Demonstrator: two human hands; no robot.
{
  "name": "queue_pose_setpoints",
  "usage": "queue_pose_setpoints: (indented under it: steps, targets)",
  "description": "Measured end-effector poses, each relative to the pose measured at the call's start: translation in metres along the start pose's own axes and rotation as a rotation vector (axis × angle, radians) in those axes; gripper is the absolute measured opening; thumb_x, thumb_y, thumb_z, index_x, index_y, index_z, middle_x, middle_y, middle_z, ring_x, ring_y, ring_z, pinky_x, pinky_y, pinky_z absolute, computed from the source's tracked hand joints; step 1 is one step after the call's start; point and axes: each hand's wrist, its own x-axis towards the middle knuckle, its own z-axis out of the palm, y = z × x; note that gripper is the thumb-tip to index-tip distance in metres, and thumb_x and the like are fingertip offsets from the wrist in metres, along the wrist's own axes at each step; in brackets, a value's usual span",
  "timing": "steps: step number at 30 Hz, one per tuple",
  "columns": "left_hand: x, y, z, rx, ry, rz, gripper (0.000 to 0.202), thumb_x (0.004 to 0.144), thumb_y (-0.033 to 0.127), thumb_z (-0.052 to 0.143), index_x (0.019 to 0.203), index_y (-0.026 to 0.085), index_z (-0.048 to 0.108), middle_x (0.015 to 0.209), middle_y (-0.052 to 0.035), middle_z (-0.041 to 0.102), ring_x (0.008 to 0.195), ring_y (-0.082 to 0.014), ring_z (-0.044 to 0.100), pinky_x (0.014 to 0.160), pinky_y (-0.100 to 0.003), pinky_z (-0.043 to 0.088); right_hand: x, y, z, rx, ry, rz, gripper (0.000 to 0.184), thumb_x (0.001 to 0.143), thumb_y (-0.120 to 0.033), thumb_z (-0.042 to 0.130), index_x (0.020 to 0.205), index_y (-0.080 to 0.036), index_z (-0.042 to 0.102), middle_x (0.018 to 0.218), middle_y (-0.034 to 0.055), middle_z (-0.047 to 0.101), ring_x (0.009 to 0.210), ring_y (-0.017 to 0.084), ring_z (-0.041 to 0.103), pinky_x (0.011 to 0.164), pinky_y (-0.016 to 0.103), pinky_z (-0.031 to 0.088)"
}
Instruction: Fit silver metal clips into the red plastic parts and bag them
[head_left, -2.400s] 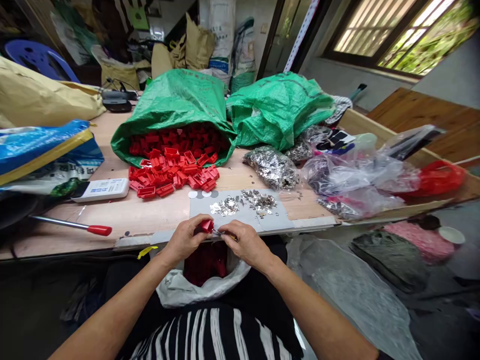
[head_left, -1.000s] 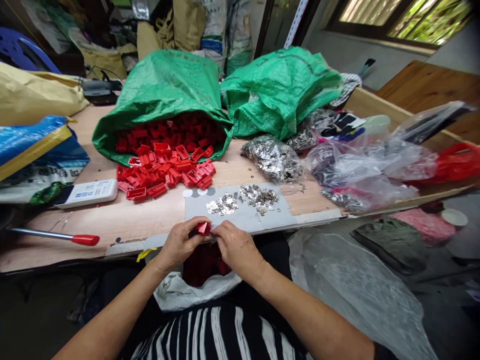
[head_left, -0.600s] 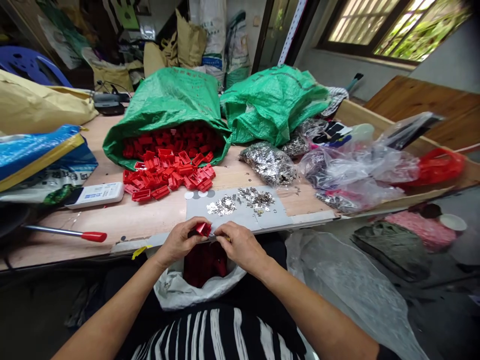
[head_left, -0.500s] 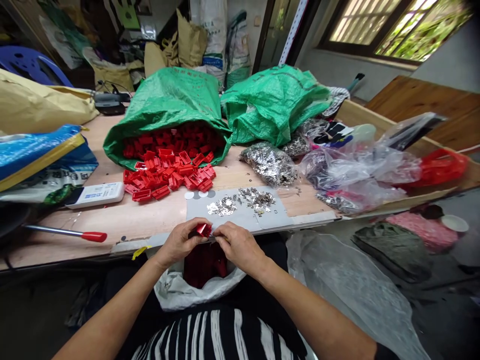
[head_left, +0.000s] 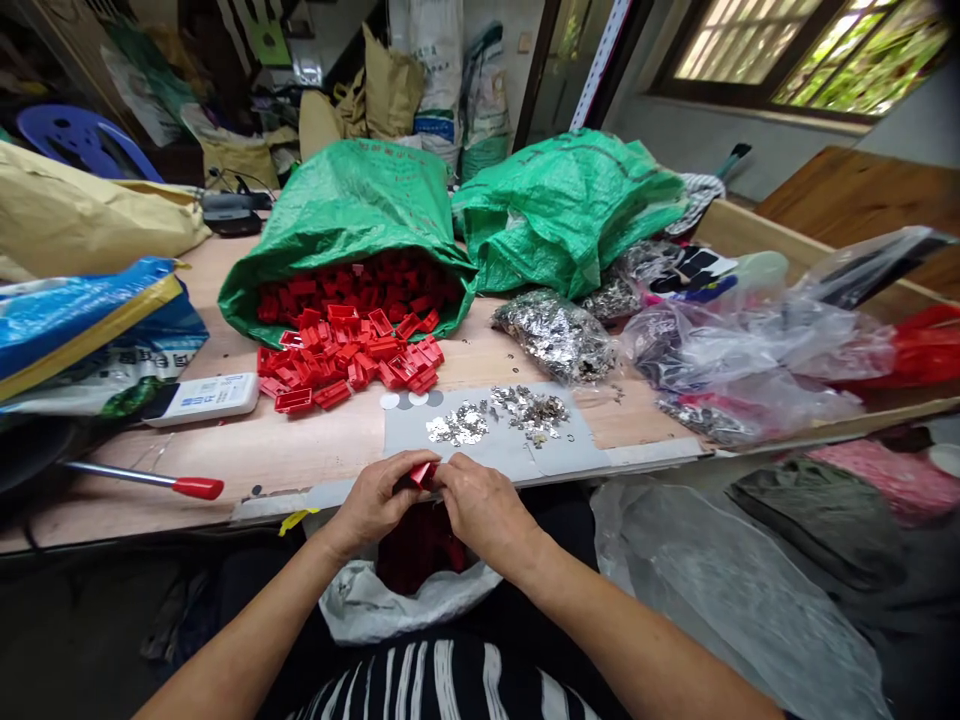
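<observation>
As left hand (head_left: 379, 500) pinches red piece (head_left: 422, 475), right hand (head_left: 484, 505) touching — half-curled

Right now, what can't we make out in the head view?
Head view throughout:
Red plastic piece: partly hidden by the left hand.
Anything the right hand holds: hidden by the hand itself.
Silver metal pieces: too small for exact shapes.
White sack: dark red contents lost in shadow.
Red plastic bag: cut off by right edge.

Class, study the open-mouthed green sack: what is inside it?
Red pieces show inside the green sack, and more lie before its mouth on the table. Its upper side covers the rear, so what lies deeper cannot be seen.
</observation>
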Motion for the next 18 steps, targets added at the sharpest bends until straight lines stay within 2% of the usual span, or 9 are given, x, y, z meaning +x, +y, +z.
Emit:
queue_pose_setpoints:
  steps: [6, 9, 11, 14, 16, 18]
  targets:
    - [0.001, 0.003, 0.005, -0.041, 0.047, -0.005, 0.04, 0.074, 0.01, 0.059, 0.111, 0.024, 0.064, 0.108, -0.0046, 0.07, 0.099, -0.0208, 0.063, 0.091, -0.036, 0.047, -0.004, 0.0, 0.008, 0.003, 0.049, 0.009, 0.023, 0.091, -0.013, 0.044, 0.104, -0.021, 0.06, 0.095, 0.007, 0.062, 0.08, 0.019, 0.063, 0.067, 0.027, 0.046]
    - [-0.005, 0.011, 0.009, -0.047, 0.133, -0.043, 0.03, 0.073, 0.013, 0.063, 0.101, 0.023, 0.064, 0.097, -0.0029, 0.069, 0.09, -0.0197, 0.062, 0.086, -0.034, 0.047, -0.012, 0.005, 0.012, 0.077, 0.099, -0.02, 0.021, 0.092, -0.016, 0.043, 0.106, -0.02, 0.058, 0.095, 0.0066, 0.06, 0.082, 0.018, 0.062, 0.071, 0.027, 0.047]
    - [-0.012, 0.018, 0.012, -0.096, 0.225, -0.087, 0.025, 0.072, 0.017, 0.067, 0.096, 0.022, 0.062, 0.089, -0.0009, 0.066, 0.083, -0.0178, 0.06, 0.081, -0.031, 0.047, -0.018, 0.009, 0.013, 0.223, 0.182, -0.094, 0.022, 0.093, -0.017, 0.041, 0.11, -0.021, 0.055, 0.099, 0.0065, 0.058, 0.088, 0.018, 0.06, 0.077, 0.028, 0.047]
    - [-0.023, 0.03, 0.014, -0.423, 0.344, -0.188, 0.025, 0.074, 0.022, 0.069, 0.097, 0.021, 0.058, 0.088, 0.0007, 0.064, 0.08, -0.0144, 0.06, 0.078, -0.027, 0.046, -0.026, 0.014, 0.009, 0.471, 0.307, -0.175, 0.019, 0.094, -0.017, 0.038, 0.107, -0.02, 0.051, 0.1, 0.0065, 0.058, 0.093, 0.017, 0.058, 0.083, 0.029, 0.045]
    - [-0.028, 0.039, 0.014, -0.769, 0.343, -0.28, 0.018, 0.077, 0.025, 0.069, 0.09, 0.02, 0.058, 0.087, -0.0003, 0.067, 0.081, -0.0138, 0.063, 0.08, -0.027, 0.047, -0.03, 0.013, 0.003, 0.581, 0.285, -0.171, 0.019, 0.096, -0.019, 0.037, 0.11, -0.02, 0.049, 0.088, 0.0032, 0.062, 0.083, 0.015, 0.059, 0.078, 0.028, 0.045]
    - [-0.031, 0.047, 0.014, -1.087, 0.3, -0.369, 0.016, 0.077, 0.025, 0.07, 0.078, 0.018, 0.056, 0.083, -0.002, 0.069, 0.084, -0.0154, 0.067, 0.084, -0.029, 0.049, -0.032, 0.009, -0.002, 0.637, 0.202, -0.166, 0.027, 0.097, -0.023, 0.036, 0.123, -0.02, 0.044, 0.073, -0.002, 0.062, 0.069, 0.013, 0.058, 0.072, 0.026, 0.045]
